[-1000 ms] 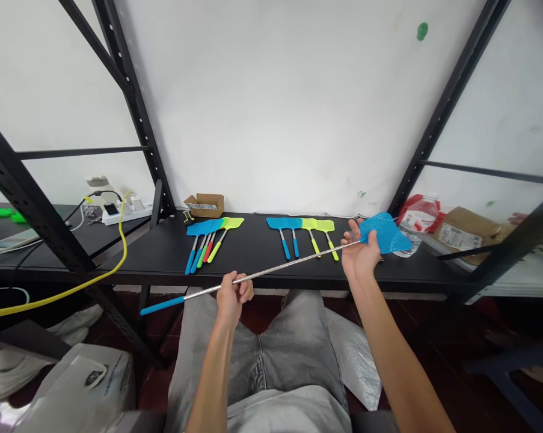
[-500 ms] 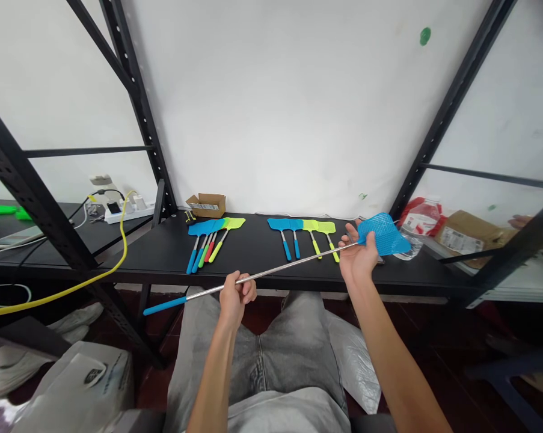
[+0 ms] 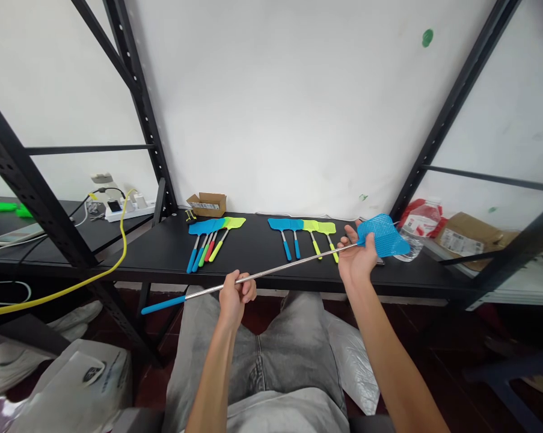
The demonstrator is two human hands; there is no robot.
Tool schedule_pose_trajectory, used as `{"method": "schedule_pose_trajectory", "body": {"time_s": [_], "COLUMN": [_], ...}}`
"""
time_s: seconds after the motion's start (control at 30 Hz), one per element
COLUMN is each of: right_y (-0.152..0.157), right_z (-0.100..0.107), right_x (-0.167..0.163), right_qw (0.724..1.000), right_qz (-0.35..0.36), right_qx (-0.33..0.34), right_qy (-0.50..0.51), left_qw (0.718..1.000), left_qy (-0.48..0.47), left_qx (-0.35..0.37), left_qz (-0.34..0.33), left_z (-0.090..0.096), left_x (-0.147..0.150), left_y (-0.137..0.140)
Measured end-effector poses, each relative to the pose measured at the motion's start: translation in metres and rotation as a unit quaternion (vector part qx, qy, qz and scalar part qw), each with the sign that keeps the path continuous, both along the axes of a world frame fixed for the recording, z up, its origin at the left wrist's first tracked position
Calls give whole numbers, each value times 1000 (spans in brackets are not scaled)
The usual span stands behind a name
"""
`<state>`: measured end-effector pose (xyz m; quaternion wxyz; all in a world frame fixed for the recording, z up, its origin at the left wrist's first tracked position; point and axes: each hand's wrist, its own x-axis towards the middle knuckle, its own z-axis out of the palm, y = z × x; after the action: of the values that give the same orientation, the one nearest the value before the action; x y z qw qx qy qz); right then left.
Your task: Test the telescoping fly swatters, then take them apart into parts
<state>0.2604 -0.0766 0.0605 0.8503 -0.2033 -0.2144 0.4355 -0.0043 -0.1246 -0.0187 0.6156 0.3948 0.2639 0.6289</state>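
Observation:
A blue fly swatter (image 3: 293,264) with a long extended metal rod is held slantwise over the table's front edge. My left hand (image 3: 236,294) is closed around the rod, with the blue handle sticking out to the left. Near the swatter's head, my right hand (image 3: 358,255) pinches it with the thumb on the blue mesh; some of its other fingers are partly spread. Behind, a fanned group of short fly swatters (image 3: 214,227) in blue, green, red and yellow lies on the left. Blue and yellow fly swatters (image 3: 302,225) lie in a row at the centre.
The black table (image 3: 253,246) stands against a white wall between metal posts. A small cardboard box (image 3: 208,205) and a black clip (image 3: 190,215) sit at its back left. A yellow cable (image 3: 123,234) crosses on the left. Packages (image 3: 465,234) lie at the right.
The swatter's handle end has shifted very slightly left. Both hands keep their hold, and the other swatters lie as before.

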Motion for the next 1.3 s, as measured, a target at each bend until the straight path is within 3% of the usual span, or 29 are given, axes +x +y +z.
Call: {"method": "schedule_pose_trajectory", "body": {"time_s": [1.3], "right_y": [7], "right_z": [-13], "right_x": [-6], "right_qw": [1000], "right_qz": [-10], "right_qx": [20], "right_qy": [-11], "left_qw": [1000], "left_qy": [-12], "left_qx": [6], "left_qz": [16], "left_z": [-1], "left_x": [1], "left_y": [2]}}
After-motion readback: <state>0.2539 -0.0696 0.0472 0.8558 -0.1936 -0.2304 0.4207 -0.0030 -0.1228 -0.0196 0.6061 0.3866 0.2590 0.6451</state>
